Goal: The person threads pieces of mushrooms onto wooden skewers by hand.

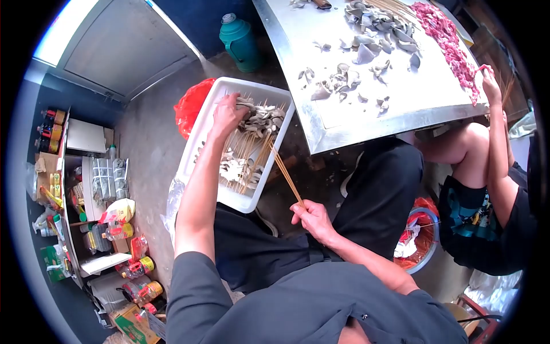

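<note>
Dark grey shirt nearest me, bottom of frame. Right hand, just right of centre, grips a few bamboo skewers. Left hand, upper left of centre, touches skewered oyster mushrooms in the white tray; can't tell whether it pinches any. My judgement: lay them parallel, evenly, tips clear of skin. Lower left, yellow-labelled bottles; I can't read their lettering.

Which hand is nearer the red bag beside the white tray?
Left. The left hand is over the white tray, just across its rim from the red bag; the right hand, gripping wooden sticks outside the tray, is farther away.
</note>
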### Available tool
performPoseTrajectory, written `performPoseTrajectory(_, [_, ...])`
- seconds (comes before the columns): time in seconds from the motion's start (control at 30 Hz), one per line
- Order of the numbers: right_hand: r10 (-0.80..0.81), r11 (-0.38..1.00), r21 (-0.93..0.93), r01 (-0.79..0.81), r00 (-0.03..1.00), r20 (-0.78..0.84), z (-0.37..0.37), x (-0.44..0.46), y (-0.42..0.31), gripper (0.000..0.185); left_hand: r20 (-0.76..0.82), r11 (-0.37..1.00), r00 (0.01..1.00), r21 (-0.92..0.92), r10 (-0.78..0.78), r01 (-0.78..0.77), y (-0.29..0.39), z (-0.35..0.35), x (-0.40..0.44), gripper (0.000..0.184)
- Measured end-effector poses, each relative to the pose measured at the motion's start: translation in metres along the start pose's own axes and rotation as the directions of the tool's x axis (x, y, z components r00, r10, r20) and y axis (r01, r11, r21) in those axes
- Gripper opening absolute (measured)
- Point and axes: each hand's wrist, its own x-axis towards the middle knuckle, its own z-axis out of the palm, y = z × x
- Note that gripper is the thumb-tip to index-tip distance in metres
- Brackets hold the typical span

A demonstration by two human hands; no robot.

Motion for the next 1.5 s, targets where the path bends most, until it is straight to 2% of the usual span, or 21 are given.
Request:
performPoseTrajectory(0.13, [0.033, 0.999, 0.018, -0.034, 0.999, 0.027, 0.002, 0.005, 0.004, 0.025, -0.284, 0.992, 0.955, 0.117, 0.086, -0.054, 0.019, -0.005, -0.015, 0.042])
performPoseTrajectory(0.3, [0.022, 0.997, -0.072, -0.017, 0.997, 0.07, 0.003, 0.005, 0.012, 0.029, -0.291, 0.991, 0.956, 0.131, 0.05, -0.011, 0.001, 0.009, -0.037, 0.031])
performPoseTrajectory(0.37, [0.063, 0.994, -0.096, -0.055, 0.994, 0.086, 0.001, 0.005, 0.011, 0.03, -0.219, 0.994, 0.974, 0.088, -0.051, 0.071, -0.003, 0.021, -0.048, 0.027])
performPoseTrajectory(0.4, [0.062, 0.994, -0.097, -0.054, 0.995, 0.08, 0.001, 0.004, 0.009, 0.03, -0.242, 0.989, 0.97, 0.151, 0.034, 0.003, -0.003, 0.028, -0.053, 0.025])
performPoseTrajectory(0.5, [-0.009, 0.999, -0.038, 0.01, 1.0, 0.019, 0.003, 0.003, 0.004, 0.03, -0.206, 0.988, 0.979, 0.15, -0.002, 0.033, 0.002, 0.039, -0.062, 0.024])
performPoseTrajectory(0.67, [-0.054, 0.988, -0.147, 0.052, 0.999, -0.008, -0.002, 0.005, 0.006, 0.034, -0.207, 0.981, 0.978, 0.194, 0.017, 0.024, -0.006, 0.049, -0.063, 0.027])
performPoseTrajectory(0.8, [-0.056, 0.988, -0.144, 0.058, 0.998, 0.02, -0.005, 0.006, 0.009, 0.038, -0.168, 0.985, 0.986, 0.163, -0.021, 0.048, -0.01, 0.043, -0.061, 0.03])
performPoseTrajectory(0.87, [-0.077, 0.983, -0.164, 0.08, 0.997, 0.028, -0.006, 0.003, 0.01, 0.038, -0.067, 0.987, 0.99, 0.088, -0.126, 0.132, -0.009, 0.038, -0.063, 0.039])
performPoseTrajectory(0.9, [-0.085, 0.98, -0.18, 0.09, 0.996, 0.034, -0.007, 0.001, 0.011, 0.038, -0.071, 0.988, 0.991, 0.087, -0.118, 0.124, -0.006, 0.037, -0.066, 0.039])
performPoseTrajectory(0.97, [-0.099, 0.983, -0.151, 0.104, 0.994, 0.04, -0.009, -0.002, 0.012, 0.037, -0.348, 0.999, 0.936, -0.009, -0.051, 0.052, 0.001, 0.039, -0.079, 0.049])
performPoseTrajectory(1.03, [-0.098, 0.987, -0.122, 0.103, 0.994, 0.047, -0.012, -0.006, 0.012, 0.036, -0.398, 0.995, 0.913, 0.001, -0.093, 0.102, 0.029, 0.028, -0.095, 0.049])
performPoseTrajectory(1.07, [-0.089, 0.993, -0.07, 0.093, 0.995, 0.054, -0.013, -0.006, 0.009, 0.033, -0.428, 0.95, 0.868, -0.282, -0.251, 0.135, 0.05, 0.021, -0.105, 0.046])
performPoseTrajectory(1.1, [-0.079, 0.997, -0.021, 0.08, 0.995, 0.064, -0.014, -0.007, 0.007, 0.031, -0.412, 0.827, 0.812, -0.544, -0.414, 0.146, 0.06, 0.019, -0.116, 0.043])
performPoseTrajectory(1.13, [-0.094, 0.995, 0.037, 0.092, 0.994, 0.064, -0.014, -0.008, 0.005, 0.03, -0.348, 0.716, 0.805, -0.686, -0.481, 0.131, 0.058, 0.024, -0.126, 0.039])
performPoseTrajectory(1.17, [-0.084, 0.996, 0.032, 0.082, 0.994, 0.068, -0.014, -0.01, 0.003, 0.03, -0.345, 0.712, 0.8, -0.688, -0.491, 0.14, 0.067, 0.021, -0.139, 0.039])
performPoseTrajectory(1.23, [-0.083, 0.989, 0.125, 0.075, 0.995, 0.062, -0.012, -0.012, -0.002, 0.03, -0.099, 0.469, 0.82, -0.856, -0.564, 0.219, 0.104, 0.006, -0.167, 0.035])
performPoseTrajectory(1.3, [-0.084, 0.987, 0.143, 0.07, 0.992, 0.089, -0.01, -0.012, -0.002, 0.03, 0.029, 0.388, 0.854, -0.883, -0.519, 0.265, 0.13, 0.008, -0.192, 0.036])
performPoseTrajectory(1.37, [-0.082, 0.99, 0.128, 0.062, 0.984, 0.159, -0.007, -0.012, -0.001, 0.029, 0.149, 0.215, 0.909, -0.945, -0.39, 0.247, 0.146, 0.013, -0.211, 0.037])
performPoseTrajectory(1.4, [-0.078, 0.991, 0.125, 0.057, 0.982, 0.17, -0.004, -0.013, -0.001, 0.029, 0.242, 0.142, 0.918, -0.944, -0.314, 0.298, 0.148, 0.011, -0.215, 0.036])
performPoseTrajectory(1.43, [-0.056, 0.996, 0.075, 0.042, 0.979, 0.196, -0.002, -0.015, -0.002, 0.03, 0.297, 0.066, 0.914, -0.943, -0.276, 0.327, 0.148, 0.014, -0.218, 0.031])
performPoseTrajectory(1.5, [-0.046, 0.999, 0.027, 0.041, 0.976, 0.214, 0.001, -0.016, -0.002, 0.03, 0.384, 0.041, 0.88, -0.911, -0.281, 0.41, 0.139, 0.014, -0.22, 0.025])
